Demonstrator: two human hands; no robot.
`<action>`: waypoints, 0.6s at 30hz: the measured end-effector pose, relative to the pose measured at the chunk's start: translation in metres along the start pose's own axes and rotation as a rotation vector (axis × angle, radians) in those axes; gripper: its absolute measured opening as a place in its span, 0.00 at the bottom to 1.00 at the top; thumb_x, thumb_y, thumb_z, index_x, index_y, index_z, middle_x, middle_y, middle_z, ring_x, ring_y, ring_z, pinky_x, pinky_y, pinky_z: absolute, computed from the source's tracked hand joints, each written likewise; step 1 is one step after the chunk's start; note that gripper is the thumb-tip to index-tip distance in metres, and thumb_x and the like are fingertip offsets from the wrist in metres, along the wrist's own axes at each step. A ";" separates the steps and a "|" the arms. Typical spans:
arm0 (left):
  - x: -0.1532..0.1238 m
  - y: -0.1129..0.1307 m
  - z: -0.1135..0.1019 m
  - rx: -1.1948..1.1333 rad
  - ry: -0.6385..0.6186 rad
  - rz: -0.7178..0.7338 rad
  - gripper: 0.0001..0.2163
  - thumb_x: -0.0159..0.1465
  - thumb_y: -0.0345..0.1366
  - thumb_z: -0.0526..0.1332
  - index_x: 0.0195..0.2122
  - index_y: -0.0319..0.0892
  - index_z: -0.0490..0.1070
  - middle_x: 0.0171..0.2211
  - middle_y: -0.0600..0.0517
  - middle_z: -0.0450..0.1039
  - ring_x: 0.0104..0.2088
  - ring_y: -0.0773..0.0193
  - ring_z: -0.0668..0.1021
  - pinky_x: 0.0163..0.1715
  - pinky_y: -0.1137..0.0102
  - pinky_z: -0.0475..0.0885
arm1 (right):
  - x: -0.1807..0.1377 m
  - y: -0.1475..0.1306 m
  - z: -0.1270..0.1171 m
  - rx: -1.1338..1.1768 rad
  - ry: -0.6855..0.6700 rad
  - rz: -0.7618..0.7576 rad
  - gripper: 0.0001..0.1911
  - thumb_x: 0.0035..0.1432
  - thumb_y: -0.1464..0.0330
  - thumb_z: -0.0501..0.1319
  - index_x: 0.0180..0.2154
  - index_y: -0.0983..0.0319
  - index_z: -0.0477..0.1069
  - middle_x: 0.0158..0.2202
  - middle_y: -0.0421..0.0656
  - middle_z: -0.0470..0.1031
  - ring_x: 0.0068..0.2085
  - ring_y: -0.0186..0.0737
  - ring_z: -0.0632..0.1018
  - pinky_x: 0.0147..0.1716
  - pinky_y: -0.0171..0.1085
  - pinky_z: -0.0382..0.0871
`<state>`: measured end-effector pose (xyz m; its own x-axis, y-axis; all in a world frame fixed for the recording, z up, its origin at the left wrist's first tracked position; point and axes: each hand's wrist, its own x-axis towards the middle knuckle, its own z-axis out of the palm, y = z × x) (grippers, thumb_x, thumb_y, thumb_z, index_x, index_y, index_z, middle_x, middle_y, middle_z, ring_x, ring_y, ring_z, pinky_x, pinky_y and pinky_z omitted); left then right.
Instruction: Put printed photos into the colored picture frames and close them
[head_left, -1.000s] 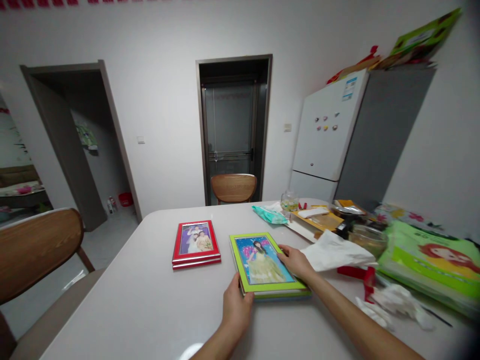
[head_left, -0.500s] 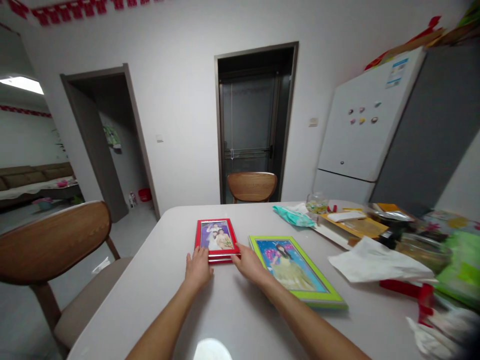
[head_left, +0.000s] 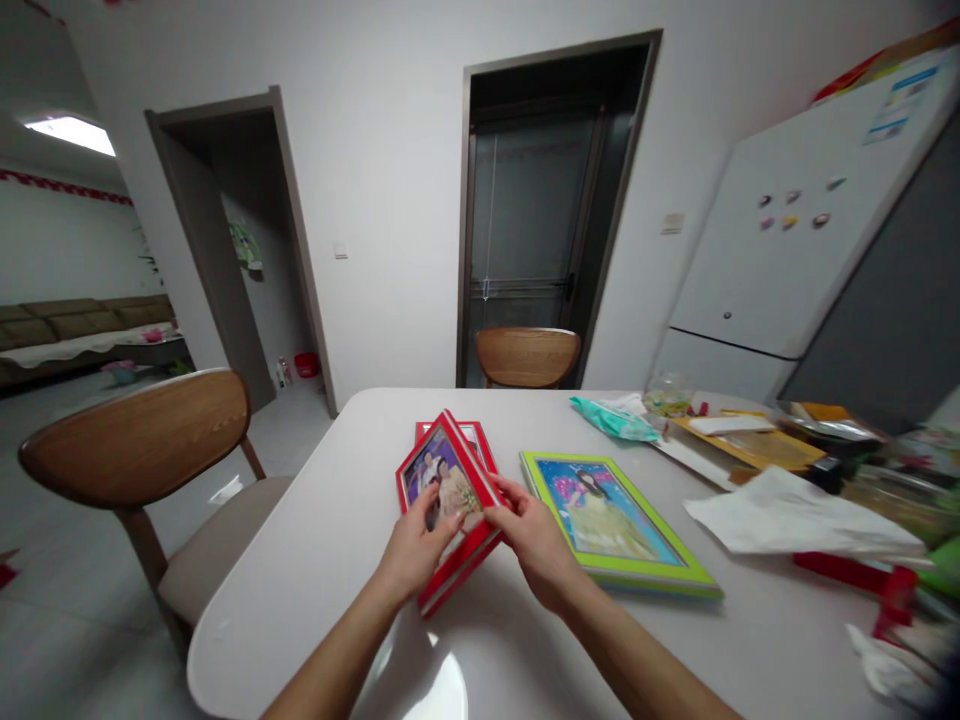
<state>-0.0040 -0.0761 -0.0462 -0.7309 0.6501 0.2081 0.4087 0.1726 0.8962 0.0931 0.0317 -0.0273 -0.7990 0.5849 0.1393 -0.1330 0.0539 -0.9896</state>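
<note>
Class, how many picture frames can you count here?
3: one red frame held by the left hand and right hand, a second red frame flat behind it, a green frame at right. Others may hide beneath.

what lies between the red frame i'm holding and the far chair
In the head view, a second red frame lies flat on the table behind the held red frame; beyond it, bare tabletop to the far chair.
</note>
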 end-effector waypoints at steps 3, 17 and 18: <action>-0.023 0.022 -0.007 -0.338 -0.028 -0.065 0.25 0.57 0.43 0.53 0.54 0.40 0.53 0.49 0.44 0.65 0.48 0.57 0.68 0.47 0.65 0.63 | -0.040 -0.019 0.010 -0.132 -0.107 -0.197 0.27 0.43 0.73 0.56 0.48 0.60 0.61 0.40 0.43 0.70 0.37 0.38 0.72 0.37 0.37 0.67; -0.062 -0.029 -0.031 -0.767 -0.035 -0.346 0.20 0.50 0.31 0.59 0.46 0.36 0.62 0.40 0.45 0.73 0.41 0.56 0.74 0.42 0.63 0.67 | -0.079 0.066 0.054 -0.947 -0.421 -0.781 0.14 0.40 0.70 0.57 0.35 0.62 0.68 0.28 0.44 0.68 0.29 0.39 0.66 0.26 0.35 0.62; -0.062 -0.034 -0.031 -0.718 -0.014 -0.340 0.21 0.50 0.30 0.60 0.46 0.36 0.61 0.40 0.45 0.73 0.42 0.56 0.74 0.42 0.63 0.67 | -0.081 0.073 0.057 -0.986 -0.415 -0.808 0.11 0.42 0.69 0.58 0.33 0.62 0.68 0.27 0.43 0.67 0.28 0.38 0.65 0.24 0.34 0.60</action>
<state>0.0101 -0.1450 -0.0775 -0.7430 0.6578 -0.1233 -0.2921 -0.1530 0.9441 0.1146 -0.0582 -0.1089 -0.8388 -0.1654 0.5188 -0.3138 0.9254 -0.2124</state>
